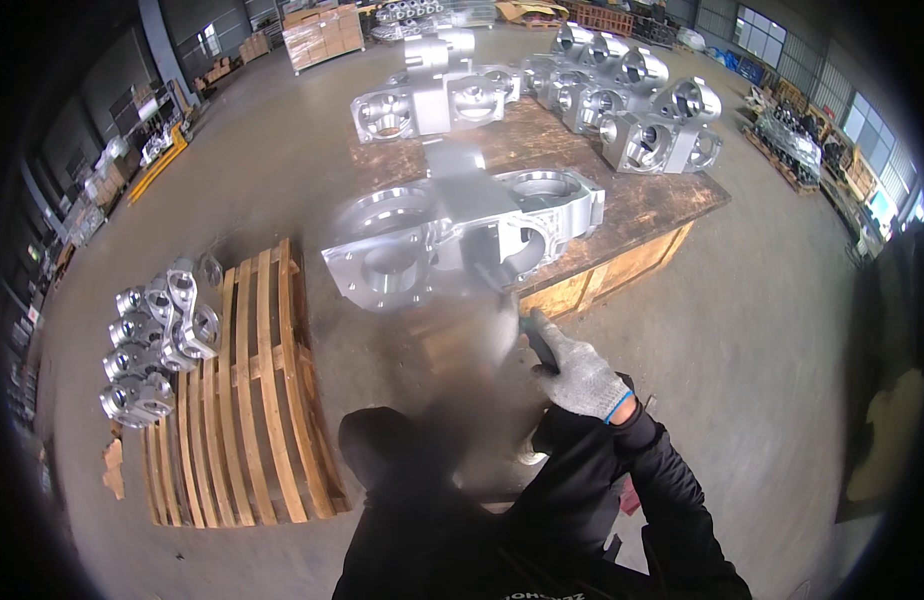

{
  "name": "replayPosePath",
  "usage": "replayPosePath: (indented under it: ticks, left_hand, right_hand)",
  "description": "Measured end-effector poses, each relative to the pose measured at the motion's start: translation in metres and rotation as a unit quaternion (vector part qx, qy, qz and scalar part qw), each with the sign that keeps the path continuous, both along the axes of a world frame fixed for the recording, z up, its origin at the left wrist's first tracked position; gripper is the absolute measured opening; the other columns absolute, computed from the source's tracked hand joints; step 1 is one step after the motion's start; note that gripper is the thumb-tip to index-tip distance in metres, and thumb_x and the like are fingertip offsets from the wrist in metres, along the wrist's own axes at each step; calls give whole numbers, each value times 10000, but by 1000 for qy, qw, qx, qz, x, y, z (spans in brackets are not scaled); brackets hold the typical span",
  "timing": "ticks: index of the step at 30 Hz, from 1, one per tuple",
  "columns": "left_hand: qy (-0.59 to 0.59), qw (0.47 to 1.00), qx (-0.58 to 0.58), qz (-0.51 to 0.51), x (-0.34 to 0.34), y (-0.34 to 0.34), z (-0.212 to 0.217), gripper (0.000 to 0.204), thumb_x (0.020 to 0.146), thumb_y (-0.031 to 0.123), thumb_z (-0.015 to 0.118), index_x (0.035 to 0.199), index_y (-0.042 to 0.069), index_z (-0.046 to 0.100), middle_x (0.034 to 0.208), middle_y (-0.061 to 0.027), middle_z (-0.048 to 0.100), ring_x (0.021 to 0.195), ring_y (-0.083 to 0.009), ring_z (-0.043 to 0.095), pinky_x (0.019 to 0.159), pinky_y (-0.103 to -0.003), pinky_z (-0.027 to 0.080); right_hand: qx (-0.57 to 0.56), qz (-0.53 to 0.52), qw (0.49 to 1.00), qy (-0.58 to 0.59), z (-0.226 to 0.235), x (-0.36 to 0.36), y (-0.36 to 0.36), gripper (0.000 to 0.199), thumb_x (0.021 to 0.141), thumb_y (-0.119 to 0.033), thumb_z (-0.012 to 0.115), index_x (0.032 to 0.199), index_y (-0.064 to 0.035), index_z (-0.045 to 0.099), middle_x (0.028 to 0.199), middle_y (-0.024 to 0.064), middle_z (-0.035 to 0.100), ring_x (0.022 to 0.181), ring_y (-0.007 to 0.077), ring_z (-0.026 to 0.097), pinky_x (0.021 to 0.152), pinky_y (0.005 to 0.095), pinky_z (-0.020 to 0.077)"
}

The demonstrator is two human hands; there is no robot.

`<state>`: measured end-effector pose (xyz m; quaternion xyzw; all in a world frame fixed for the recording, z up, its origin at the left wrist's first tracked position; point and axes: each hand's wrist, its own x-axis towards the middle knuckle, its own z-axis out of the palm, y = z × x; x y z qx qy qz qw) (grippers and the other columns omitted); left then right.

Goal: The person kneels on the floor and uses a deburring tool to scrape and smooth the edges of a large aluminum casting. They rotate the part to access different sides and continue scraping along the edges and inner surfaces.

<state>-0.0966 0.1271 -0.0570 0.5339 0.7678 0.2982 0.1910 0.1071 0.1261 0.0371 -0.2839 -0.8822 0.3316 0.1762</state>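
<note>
A large machined silver metal casting (462, 225) with round bores lies at the near edge of a wooden crate top (602, 225). My right hand (582, 378), in a grey-white knit glove with a blue cuff edge, is just below the casting's near side. Its fingers are curled round something I cannot make out; a bit of green shows at the fingertips. Beside it, a pale blurred shape (502, 332) below the casting may be my gloved left hand, but a smear over the picture hides its fingers.
More silver castings (437, 95) stand at the crate's back, with a row of them (647, 110) along the far right. To the left, a slatted wooden pallet (252, 390) lies beside several smaller metal parts (162, 335). A stacked carton load (322, 38) stands farther back.
</note>
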Motion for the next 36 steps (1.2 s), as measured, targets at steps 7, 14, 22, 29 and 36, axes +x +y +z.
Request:
replayPosePath:
  ticks: [7, 14, 22, 29, 36]
  left_hand:
    - [221, 968, 88, 82, -33, -48, 102, 455, 1102, 369, 498, 958, -14, 698, 801, -223, 697, 734, -377, 699, 672, -514, 530]
    - [445, 851, 258, 107, -111, -40, 179, 330, 1051, 288, 549, 1020, 17, 734, 865, -208, 739, 795, -396, 722, 751, -492, 571]
    - [400, 869, 172, 234, -129, -27, 144, 571, 1089, 428, 456, 900, 9, 795, 764, -260, 715, 716, -462, 720, 667, -537, 583]
    - [443, 841, 203, 235, -140, -25, 139, 625, 1092, 438, 456, 773, -11, 751, 732, -279, 690, 701, -484, 698, 660, -565, 558]
    - [443, 849, 157, 241, -140, -24, 141, 601, 1095, 447, 432, 878, -9, 760, 760, -283, 696, 731, -488, 703, 679, -563, 567]
  right_hand:
    - [-47, -22, 971, 234, -25, -43, 3, 507, 999, -325, 619, 1429, -60, 577, 1030, 312, 711, 971, 501, 695, 864, 529, 563]
    - [-189, -141, 919, 317, -27, -128, -15, 526, 1035, -356, 563, 1486, -84, 550, 1053, 272, 740, 1007, 443, 720, 881, 497, 558]
    - [-156, -122, 932, 303, -34, -116, -12, 507, 1032, -361, 551, 1432, -52, 579, 1089, 303, 723, 1036, 478, 699, 926, 521, 534]
    - [-255, -183, 912, 263, -4, -132, -5, 459, 1030, -326, 516, 1326, 12, 606, 1032, 355, 698, 1014, 508, 681, 899, 549, 539]
    - [-225, -136, 918, 298, -12, -173, 49, 428, 1017, -330, 508, 1153, 38, 681, 964, 352, 702, 975, 521, 680, 893, 560, 535]
